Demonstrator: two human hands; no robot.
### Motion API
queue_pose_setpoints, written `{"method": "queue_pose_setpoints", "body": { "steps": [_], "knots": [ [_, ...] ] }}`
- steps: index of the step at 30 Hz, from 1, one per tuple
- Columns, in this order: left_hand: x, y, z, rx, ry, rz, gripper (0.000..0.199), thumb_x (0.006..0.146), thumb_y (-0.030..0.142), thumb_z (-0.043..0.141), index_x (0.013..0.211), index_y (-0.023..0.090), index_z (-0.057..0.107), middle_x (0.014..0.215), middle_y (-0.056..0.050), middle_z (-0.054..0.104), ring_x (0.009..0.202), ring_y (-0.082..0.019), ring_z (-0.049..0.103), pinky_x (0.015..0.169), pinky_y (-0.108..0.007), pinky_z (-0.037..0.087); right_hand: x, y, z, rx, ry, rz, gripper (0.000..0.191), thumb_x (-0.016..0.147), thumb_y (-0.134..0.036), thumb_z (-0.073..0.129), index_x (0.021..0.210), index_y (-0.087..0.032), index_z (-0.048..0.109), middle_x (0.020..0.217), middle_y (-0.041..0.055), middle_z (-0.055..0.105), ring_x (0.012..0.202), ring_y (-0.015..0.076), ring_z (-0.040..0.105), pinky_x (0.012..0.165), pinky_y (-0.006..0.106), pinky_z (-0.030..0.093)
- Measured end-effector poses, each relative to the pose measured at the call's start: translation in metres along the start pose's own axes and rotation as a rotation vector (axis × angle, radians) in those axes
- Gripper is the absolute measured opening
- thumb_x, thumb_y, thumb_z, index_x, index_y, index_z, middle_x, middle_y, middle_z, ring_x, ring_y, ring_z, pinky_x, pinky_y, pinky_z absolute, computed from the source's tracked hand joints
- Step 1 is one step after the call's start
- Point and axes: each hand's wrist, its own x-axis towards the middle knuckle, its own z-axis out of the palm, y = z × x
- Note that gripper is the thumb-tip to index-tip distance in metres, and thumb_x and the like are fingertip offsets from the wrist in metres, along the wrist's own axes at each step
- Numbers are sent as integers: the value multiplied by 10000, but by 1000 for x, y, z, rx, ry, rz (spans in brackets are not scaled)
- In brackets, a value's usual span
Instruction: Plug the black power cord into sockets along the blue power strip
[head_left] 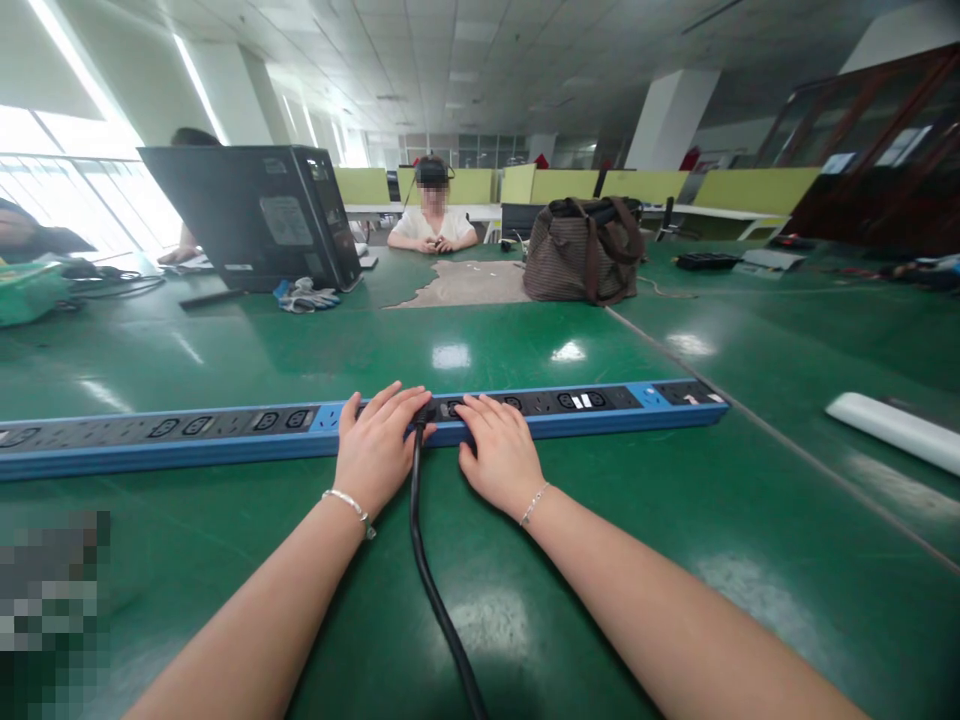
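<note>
A: While you face the green worktop (247,570), where is the power strip (585,412) relative to you?

B: At twelve o'clock, flat on the worktop. It runs from nine towards three; its nine o'clock end leaves the view. Blue casing, black socket sections.

A: Your left hand (379,450)?

B: Over the strip, index finger and thumb at the black plug (422,412), touching it. Whether they are clamped on it, I cannot tell. The black cable (429,570) drops from the plug towards six, then bends to five.

A: Your right hand (501,450)?

B: Just beside the plug at three o'clock; fingertips on the strip's top, thumb apart from the fingers near its front edge. Nothing gripped.

A: Surroundings, taken from the plug?

B: Black computer case (259,215) at eleven, the gloves (306,296) near its base. Person (433,225) seated at twelve, hands together on the worktop. Brown bag (562,255) at one. White bar (896,428) at three, well apart from your right hand.
</note>
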Motion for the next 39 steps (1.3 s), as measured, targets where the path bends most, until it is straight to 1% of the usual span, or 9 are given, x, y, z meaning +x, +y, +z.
{"method": "queue_pose_setpoints", "body": {
  "steps": [5, 9, 12, 15, 20, 26, 31, 35, 39],
  "knots": [
    [5, 1, 1, 28, 10, 11, 270, 900, 337, 426, 1104, 268, 588, 1159, -44, 667, 1144, -218, 564, 1059, -486, 245, -1, -4, 1, 6, 15, 26, 443, 798, -216, 508, 1235, -164, 557, 1353, 59, 523, 1277, 220, 394, 1095, 403, 213],
    [3, -1, 1, 31, 23, 38, 271, 887, 357, 451, 1092, 255, 597, 1152, -53, 667, 1104, -212, 589, 1043, -466, 289, 4, 3, -5, 10, -12, 3, 423, 811, -224, 506, 1228, -182, 563, 1324, 53, 551, 1240, 203, 434, 1067, 377, 267],
    [2, -3, 1, 32, 30, 49, 272, 875, 356, 472, 1086, 250, 606, 1138, -52, 672, 1055, -204, 612, 1019, -441, 339, 9, 13, -9, -9, -36, -45, 399, 838, -302, 513, 1216, -190, 574, 1304, 52, 567, 1204, 214, 465, 1045, 376, 295],
    [3, -5, 2, 16, 14, 56, 265, 872, 324, 477, 1086, 232, 604, 1134, -53, 670, 1027, -190, 621, 952, -380, 421, 11, 17, -10, -57, -27, -55, 437, 846, -404, 523, 1222, -187, 570, 1335, 67, 540, 1238, 251, 435, 1053, 417, 273],
    [4, -5, 3, -4, -33, -9, 278, 871, 246, 453, 1112, 242, 592, 1166, -35, 652, 989, -175, 637, 827, -311, 499, 9, 16, -7, -97, -30, -39, 440, 865, -401, 500, 1246, -187, 552, 1353, 64, 524, 1267, 257, 413, 1072, 436, 234],
    [4, -4, 4, -8, -45, -49, 283, 878, 264, 445, 1116, 267, 598, 1178, -23, 649, 967, -173, 647, 811, -307, 517, 7, 14, -6, -130, -13, 3, 449, 862, -408, 502, 1250, -187, 548, 1362, 80, 513, 1276, 268, 403, 1081, 457, 209],
    [4, -6, 8, -8, -55, 1, 302, 896, 292, 418, 1146, 240, 580, 1198, -51, 642, 1050, -189, 615, 889, -329, 491, 7, 13, -5, -140, -8, 7, 453, 863, -412, 493, 1254, -190, 544, 1364, 77, 511, 1279, 271, 397, 1079, 457, 208],
    [4, -7, 10, -3, -43, 9, 327, 894, 365, 430, 1154, 231, 575, 1186, -67, 649, 1033, -201, 624, 885, -344, 493, 7, 13, -4, -133, -2, 6, 451, 854, -409, 502, 1245, -191, 552, 1358, 82, 515, 1272, 268, 401, 1071, 448, 220],
    [4, -6, 11, 12, -20, 20, 311, 898, 360, 428, 1132, 228, 585, 1169, -63, 659, 1012, -195, 636, 862, -327, 501, 7, 13, -4, -126, 7, 10, 446, 850, -405, 504, 1238, -191, 557, 1352, 80, 520, 1266, 271, 403, 1068, 442, 222]
  ]
}}
